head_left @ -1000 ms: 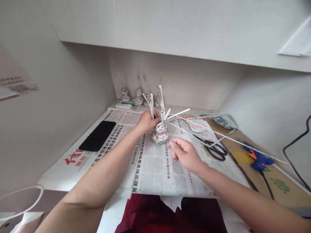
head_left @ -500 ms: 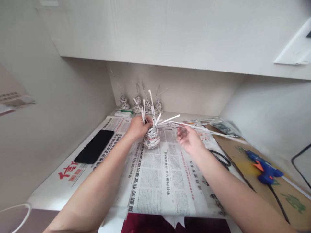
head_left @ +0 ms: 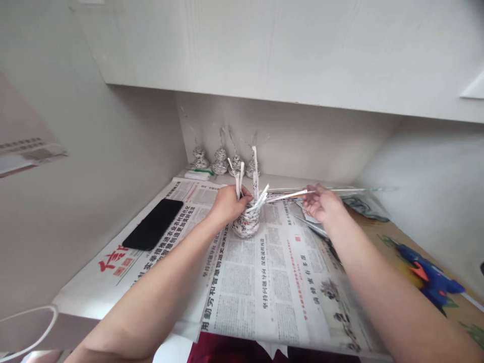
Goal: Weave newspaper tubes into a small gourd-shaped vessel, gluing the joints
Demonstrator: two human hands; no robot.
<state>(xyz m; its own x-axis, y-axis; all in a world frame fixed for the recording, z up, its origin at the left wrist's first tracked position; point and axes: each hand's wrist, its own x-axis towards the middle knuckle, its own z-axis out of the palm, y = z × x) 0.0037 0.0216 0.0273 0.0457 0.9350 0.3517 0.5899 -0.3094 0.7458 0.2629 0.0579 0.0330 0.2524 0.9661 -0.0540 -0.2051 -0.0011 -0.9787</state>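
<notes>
A small woven newspaper basket [head_left: 245,225] stands on the spread newspaper, with several stiff paper strips sticking up from its rim. My left hand [head_left: 230,204] is closed on its upper left side, thumb at the rim. Off to the right, my right hand [head_left: 320,202] is closed, its fingertips pinched on a long thin paper strip [head_left: 351,189] that runs right, past the hand. Another strip [head_left: 289,195] of the basket points toward these fingers.
Several finished woven gourd shapes [head_left: 220,160] stand along the back wall. A black phone [head_left: 153,225] lies to the left on the newspaper [head_left: 242,282]. Scissors [head_left: 312,225] lie under my right arm, and a blue glue gun [head_left: 431,277] rests on cardboard at right.
My right hand has moved right and slightly up, and its fingers are now at the long strip. The strip lies flatter. My left hand stays on the basket while the view shifts.
</notes>
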